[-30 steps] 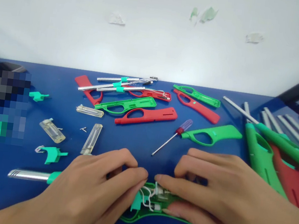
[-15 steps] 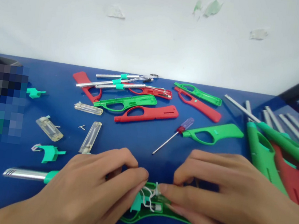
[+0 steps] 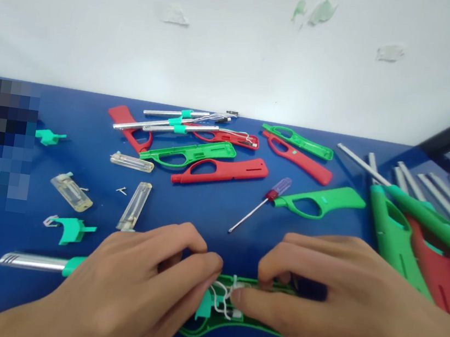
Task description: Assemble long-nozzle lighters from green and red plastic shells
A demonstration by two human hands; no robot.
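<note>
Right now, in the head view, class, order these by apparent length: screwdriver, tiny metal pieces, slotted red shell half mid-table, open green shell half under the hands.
1. Slotted red shell half
2. Screwdriver
3. Tiny metal pieces

Unranked: open green shell half; its ends are covered, and it lies nearer the camera.

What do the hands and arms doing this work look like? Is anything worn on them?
Left hand and right hand are ordinary human hands, ungloved. No sleeve, watch, bracelet, ring, cable or marking shows on what the picture includes.
</note>
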